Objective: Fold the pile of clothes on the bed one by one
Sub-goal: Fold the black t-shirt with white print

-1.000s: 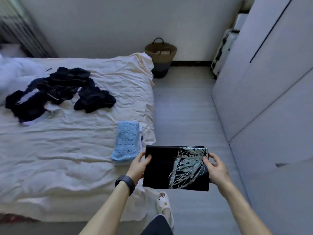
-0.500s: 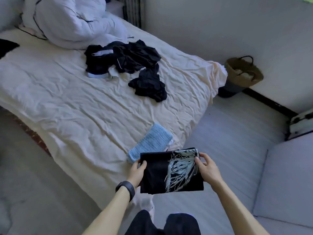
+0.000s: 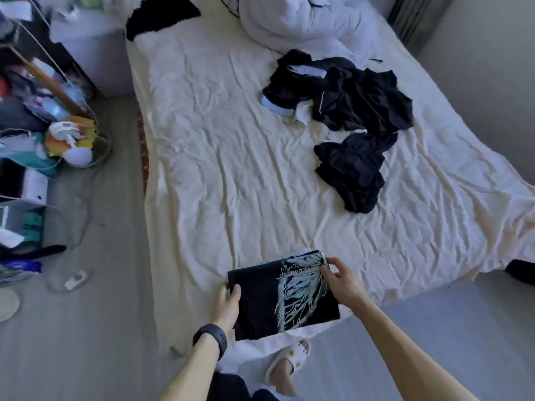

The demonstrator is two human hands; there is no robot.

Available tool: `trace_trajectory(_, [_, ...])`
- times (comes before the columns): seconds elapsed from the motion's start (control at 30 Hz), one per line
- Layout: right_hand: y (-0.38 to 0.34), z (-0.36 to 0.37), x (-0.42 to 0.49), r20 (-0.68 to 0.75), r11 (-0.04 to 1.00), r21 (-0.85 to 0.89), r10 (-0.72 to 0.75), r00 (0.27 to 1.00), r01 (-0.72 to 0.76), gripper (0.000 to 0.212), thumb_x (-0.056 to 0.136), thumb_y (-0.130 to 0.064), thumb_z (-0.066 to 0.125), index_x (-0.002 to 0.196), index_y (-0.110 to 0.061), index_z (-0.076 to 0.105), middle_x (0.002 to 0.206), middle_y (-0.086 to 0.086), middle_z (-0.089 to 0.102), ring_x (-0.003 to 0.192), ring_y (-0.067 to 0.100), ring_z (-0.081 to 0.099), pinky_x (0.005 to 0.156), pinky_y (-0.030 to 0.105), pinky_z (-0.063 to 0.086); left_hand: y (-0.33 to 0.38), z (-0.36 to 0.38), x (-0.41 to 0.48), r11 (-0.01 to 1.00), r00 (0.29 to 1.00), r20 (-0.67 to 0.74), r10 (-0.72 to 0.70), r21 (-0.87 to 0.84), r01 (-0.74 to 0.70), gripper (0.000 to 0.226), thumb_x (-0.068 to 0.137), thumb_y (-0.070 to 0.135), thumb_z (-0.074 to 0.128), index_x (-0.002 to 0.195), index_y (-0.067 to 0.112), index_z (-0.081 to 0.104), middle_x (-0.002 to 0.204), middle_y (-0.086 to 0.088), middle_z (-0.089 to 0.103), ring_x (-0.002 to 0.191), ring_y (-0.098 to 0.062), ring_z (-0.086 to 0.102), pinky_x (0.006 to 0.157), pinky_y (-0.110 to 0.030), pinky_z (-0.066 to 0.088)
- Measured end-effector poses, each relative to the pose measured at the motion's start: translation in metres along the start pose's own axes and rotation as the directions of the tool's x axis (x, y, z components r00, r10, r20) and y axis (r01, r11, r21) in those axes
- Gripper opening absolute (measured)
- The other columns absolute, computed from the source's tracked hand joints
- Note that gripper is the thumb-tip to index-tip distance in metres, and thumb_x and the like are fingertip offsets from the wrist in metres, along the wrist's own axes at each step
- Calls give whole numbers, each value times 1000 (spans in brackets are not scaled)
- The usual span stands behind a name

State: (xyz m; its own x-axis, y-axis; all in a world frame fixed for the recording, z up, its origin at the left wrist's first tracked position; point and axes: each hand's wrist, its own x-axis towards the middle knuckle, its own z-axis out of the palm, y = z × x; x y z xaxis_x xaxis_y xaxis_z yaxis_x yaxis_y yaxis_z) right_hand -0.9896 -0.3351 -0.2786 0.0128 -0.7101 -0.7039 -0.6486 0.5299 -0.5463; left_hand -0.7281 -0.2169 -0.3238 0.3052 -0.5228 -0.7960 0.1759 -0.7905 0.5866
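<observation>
Now: folded tee [image 3: 260, 302] at near corner of bed [image 3: 231, 169].
1 s ago it was held out over the floor; it's now on or just above the sheet, can't tell which. Blue knit is gone from view, prob. underneath. L hand [image 3: 227, 305] grips the left edge, R hand [image 3: 343, 285] pinches the far-right corner. Dark pile [image 3: 347, 111] lies unfolded, well apart, so several pcs remain.

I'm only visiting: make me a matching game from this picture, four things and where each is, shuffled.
1 folded black shirt
2 pile of dark clothes
3 white duvet
4 black watch

A on the left wrist
B bunched on the bed, far end
C held by left hand and right hand
D loose on the bed's right side

Pairs: 1-C, 2-D, 3-B, 4-A
</observation>
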Motion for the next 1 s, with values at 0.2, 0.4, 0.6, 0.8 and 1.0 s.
trace_trajectory(0.2, [6,24,73,112,998,-70,-4,994,12,27,104,-42,50,126,-27,57,82,1,69,60,21,66,56,32,51,-16,21,29,994,983,-159,-90,-83,78,48,105,40,44,147,18,38,147,-6,48,134,-28,48,108,-44,42])
trace_trajectory(0.4, [21,35,96,98,992,-121,-34,995,46,31,106,-43,44,128,-23,51,66,1,56,53,17,49,47,23,36,-19,28,59,1000,980,-200,13,-7,-15,20,103,42,47,118,29,52,118,13,58,109,-13,57,85,-29,45])
trace_trajectory(0.6, [23,42,93,-28,990,-125,-68,997,64,32,104,-45,47,126,-23,53,86,2,68,75,23,67,71,37,54,-15,28,63,981,959,-241,149,154,-114,17,102,43,48,106,29,57,106,9,66,105,-18,63,73,-27,44])
trace_trajectory(0.8, [30,65,56,-319,805,-516,-499,806,294,39,100,-41,56,134,-24,51,142,11,49,124,36,50,94,50,46,-28,56,36,576,750,-257,610,794,-197,55,90,50,53,135,18,56,138,-11,54,120,-32,53,93,-47,45])
trace_trajectory(1.0, [41,91,73,11,523,-737,-623,782,428,56,102,-50,37,156,-34,37,166,1,27,155,21,19,123,50,16,-38,81,52,226,734,108,670,912,-341,62,97,50,43,155,30,36,164,0,24,151,-19,24,122,-51,10])
